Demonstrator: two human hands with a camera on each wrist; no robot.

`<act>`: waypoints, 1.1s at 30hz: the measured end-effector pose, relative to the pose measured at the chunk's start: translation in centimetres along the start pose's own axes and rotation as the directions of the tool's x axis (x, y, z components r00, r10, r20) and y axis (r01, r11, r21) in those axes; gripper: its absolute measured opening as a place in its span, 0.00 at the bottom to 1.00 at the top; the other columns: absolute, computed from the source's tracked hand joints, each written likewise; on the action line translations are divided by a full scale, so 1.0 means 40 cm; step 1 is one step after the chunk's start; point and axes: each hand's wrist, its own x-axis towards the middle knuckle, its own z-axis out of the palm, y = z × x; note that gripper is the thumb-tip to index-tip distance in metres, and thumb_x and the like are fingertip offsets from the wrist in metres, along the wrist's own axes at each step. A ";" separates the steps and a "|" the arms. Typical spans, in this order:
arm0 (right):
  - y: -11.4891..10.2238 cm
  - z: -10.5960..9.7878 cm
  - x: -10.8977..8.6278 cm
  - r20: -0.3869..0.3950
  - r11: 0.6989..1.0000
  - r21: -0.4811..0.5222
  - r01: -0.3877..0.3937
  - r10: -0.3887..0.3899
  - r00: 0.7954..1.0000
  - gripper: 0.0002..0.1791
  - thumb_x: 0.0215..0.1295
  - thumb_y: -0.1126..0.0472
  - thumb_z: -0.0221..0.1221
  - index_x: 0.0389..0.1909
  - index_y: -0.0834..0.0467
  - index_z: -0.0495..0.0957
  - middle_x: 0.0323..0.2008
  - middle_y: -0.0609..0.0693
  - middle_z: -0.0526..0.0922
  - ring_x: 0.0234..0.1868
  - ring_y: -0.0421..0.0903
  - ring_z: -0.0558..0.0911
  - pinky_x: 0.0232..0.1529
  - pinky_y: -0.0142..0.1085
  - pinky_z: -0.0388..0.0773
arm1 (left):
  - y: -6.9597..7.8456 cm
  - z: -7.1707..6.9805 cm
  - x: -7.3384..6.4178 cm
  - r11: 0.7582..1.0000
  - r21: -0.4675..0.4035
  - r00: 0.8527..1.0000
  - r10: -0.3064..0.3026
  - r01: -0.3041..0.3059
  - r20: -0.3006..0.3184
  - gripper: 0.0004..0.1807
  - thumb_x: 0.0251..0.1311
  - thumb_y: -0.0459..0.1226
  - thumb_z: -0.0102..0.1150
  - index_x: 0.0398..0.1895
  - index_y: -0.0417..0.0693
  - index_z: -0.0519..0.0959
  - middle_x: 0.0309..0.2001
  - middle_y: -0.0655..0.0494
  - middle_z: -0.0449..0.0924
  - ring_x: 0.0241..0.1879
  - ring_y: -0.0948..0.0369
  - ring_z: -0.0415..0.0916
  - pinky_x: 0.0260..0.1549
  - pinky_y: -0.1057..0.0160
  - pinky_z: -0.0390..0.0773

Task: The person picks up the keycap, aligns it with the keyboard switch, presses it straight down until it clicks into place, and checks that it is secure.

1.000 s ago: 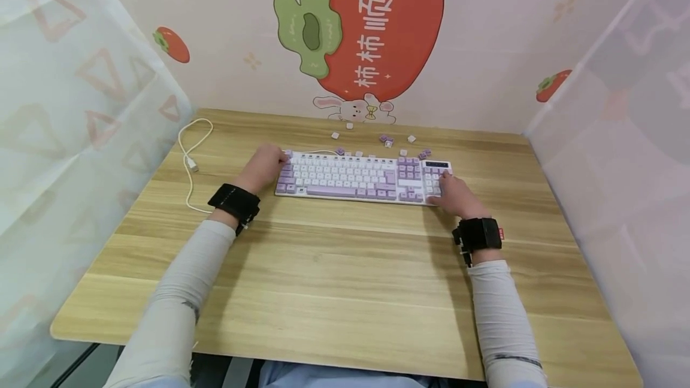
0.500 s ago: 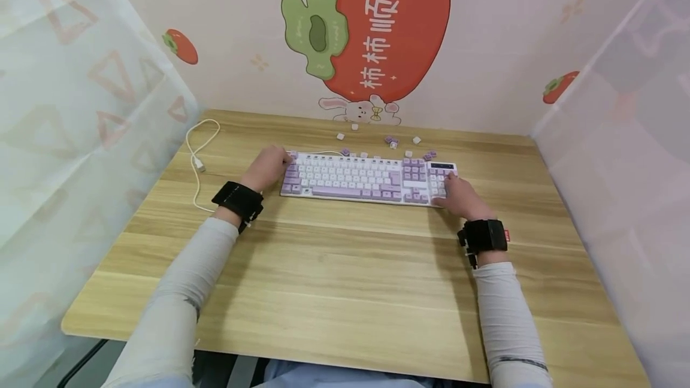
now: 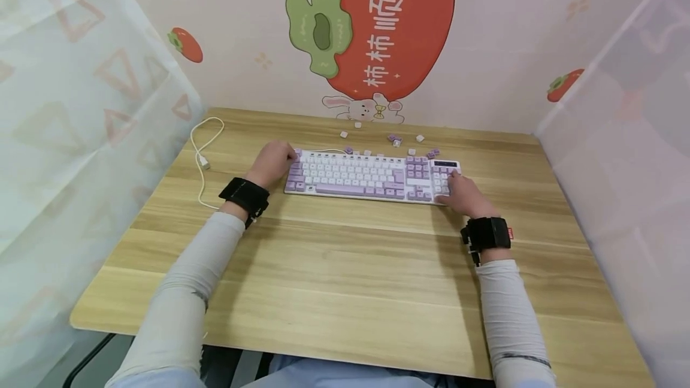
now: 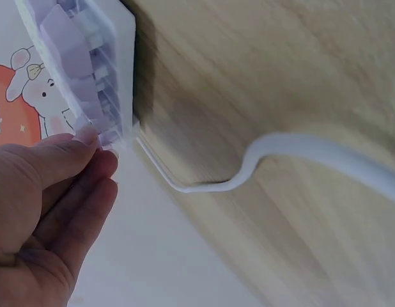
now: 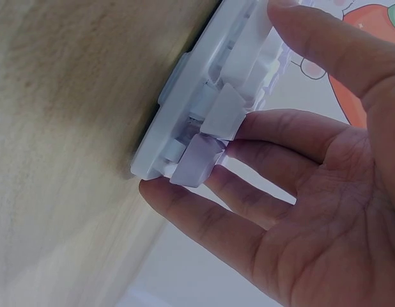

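A white and lilac keyboard (image 3: 356, 174) lies flat near the back of the table. At its far left corner, the left hand (image 3: 271, 162) pinches a lilac keycap (image 4: 109, 136) between thumb and forefinger; the fingertips partly cover this keycap. Over the right end, the right hand (image 3: 465, 195) spreads its thumb and loosely bent fingers across the number pad. In the right wrist view, fingertips touch the lilac corner key (image 5: 196, 160) and the keyboard's edge, with the thumb (image 5: 300, 29) farther along. Several gaps without caps show along the top row.
Loose white and lilac keycaps (image 3: 395, 139) are scattered behind the keyboard. A white USB cable (image 3: 200, 163) loops on the table (image 3: 334, 280) at the left. A printed wall covering (image 3: 248, 23) stands behind, with sheets at both sides.
The head view has shifted slightly, so the whole scene sits a little farther right. Both hands stay at the same ends of the keyboard, with the left one changing only slightly.
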 end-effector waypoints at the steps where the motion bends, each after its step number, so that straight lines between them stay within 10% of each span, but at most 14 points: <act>1: 0.001 -0.001 0.000 -0.001 1.000 0.004 0.000 0.000 1.000 0.37 0.70 0.56 0.62 0.62 0.84 0.63 0.69 0.83 0.56 0.62 0.75 0.71 0.63 0.61 0.70 | 0.001 0.001 0.000 1.000 0.002 1.000 -0.003 0.003 -0.001 0.09 0.65 0.24 0.60 0.43 0.33 0.88 0.49 0.37 0.86 0.51 0.43 0.83 0.52 0.47 0.81; 10: 0.003 -0.009 0.006 0.001 1.000 0.004 0.003 -0.003 1.000 0.34 0.70 0.56 0.62 0.58 0.84 0.66 0.71 0.83 0.52 0.66 0.77 0.67 0.66 0.62 0.67 | 0.008 -0.004 0.004 0.997 0.074 0.999 -0.023 0.020 0.030 0.11 0.68 0.25 0.55 0.45 0.32 0.87 0.48 0.37 0.86 0.50 0.44 0.83 0.51 0.47 0.81; 21: 0.008 -0.005 0.005 -0.004 1.000 0.008 0.003 -0.003 1.000 0.32 0.70 0.57 0.62 0.57 0.83 0.68 0.71 0.83 0.53 0.64 0.75 0.69 0.63 0.61 0.69 | 0.025 -0.007 0.001 0.948 0.294 0.991 0.105 -0.125 0.080 0.12 0.67 0.22 0.52 0.34 0.34 0.86 0.33 0.41 0.86 0.33 0.48 0.82 0.34 0.51 0.84; 33: 0.012 0.002 0.007 -0.006 1.000 0.018 0.002 -0.002 1.000 0.32 0.70 0.56 0.62 0.57 0.82 0.67 0.70 0.82 0.57 0.54 0.69 0.75 0.55 0.58 0.74 | 0.010 -0.002 0.003 0.961 0.244 0.992 0.120 -0.126 0.041 0.09 0.67 0.25 0.57 0.39 0.35 0.88 0.40 0.40 0.88 0.39 0.47 0.85 0.39 0.51 0.84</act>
